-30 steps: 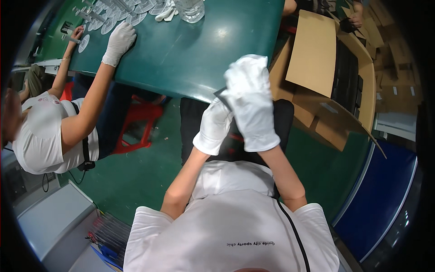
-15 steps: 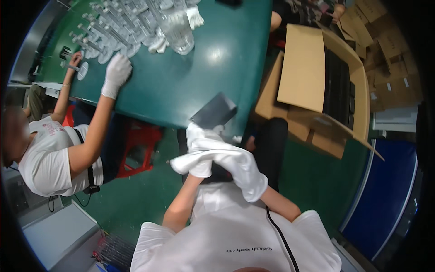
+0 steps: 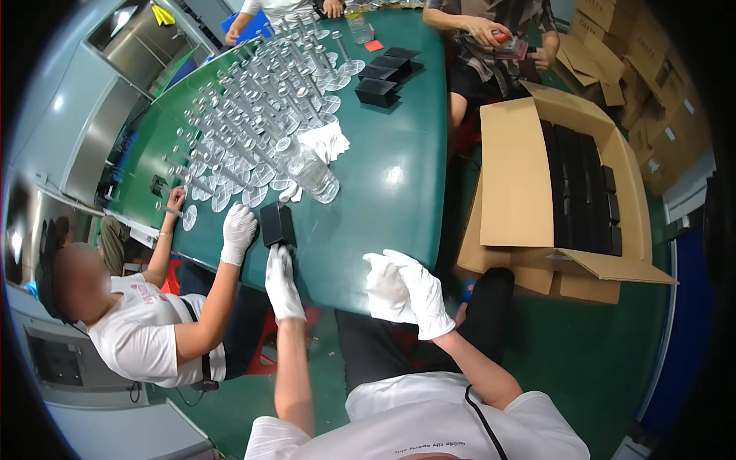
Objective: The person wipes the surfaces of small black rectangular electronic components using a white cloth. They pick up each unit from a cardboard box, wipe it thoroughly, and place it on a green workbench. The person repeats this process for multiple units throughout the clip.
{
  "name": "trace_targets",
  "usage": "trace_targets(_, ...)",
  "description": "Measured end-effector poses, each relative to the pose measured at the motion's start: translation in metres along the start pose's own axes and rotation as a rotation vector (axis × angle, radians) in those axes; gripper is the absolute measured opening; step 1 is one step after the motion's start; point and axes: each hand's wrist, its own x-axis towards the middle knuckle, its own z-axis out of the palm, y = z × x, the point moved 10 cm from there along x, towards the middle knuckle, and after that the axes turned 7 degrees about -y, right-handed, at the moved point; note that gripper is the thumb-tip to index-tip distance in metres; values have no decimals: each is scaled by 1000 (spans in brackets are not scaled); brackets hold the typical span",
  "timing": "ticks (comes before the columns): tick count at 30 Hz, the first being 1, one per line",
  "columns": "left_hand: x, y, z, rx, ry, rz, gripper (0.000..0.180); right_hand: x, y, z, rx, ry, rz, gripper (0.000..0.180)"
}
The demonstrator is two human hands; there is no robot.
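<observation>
My left hand (image 3: 282,282), in a white glove, reaches forward to the table's near edge. Its fingertips hold the near end of a black box (image 3: 277,223), which is beside a co-worker's gloved fist (image 3: 239,228). Over the table's near right part, my right hand (image 3: 423,299), also gloved, is closed on a white cloth (image 3: 386,285). The cloth bunches in front of the fingers and partly covers them.
Many clear-based metal-stemmed stands (image 3: 253,115) crowd the green table (image 3: 368,207). A clear bottle (image 3: 310,172) lies by a white cloth (image 3: 326,140). Black open boxes (image 3: 377,92) sit farther back. At right, a carton (image 3: 517,184) holds black boxes. Co-workers sit left and beyond.
My hands have parted. The left has carried the black box forward and left to the co-worker's fist; the right has moved right with the cloth. The view has tilted up.
</observation>
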Motion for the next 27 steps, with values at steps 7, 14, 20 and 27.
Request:
trace_targets(7, -56, 39, 163, 675, -301, 280, 32, 85, 37, -52, 171, -107, 48, 33)
trace_targets(14, 100, 62, 394, 803, -409, 931, 38, 300, 66, -172, 73, 183, -165, 36)
trace_targets(20, 264, 23, 468, 1383, -155, 899, 50, 446, 96, -193, -265, 141, -163, 34)
trace_targets(27, 301, -7, 479, 1304, -367, 713, 45, 512, 123, -192, -643, 244, -62, 42)
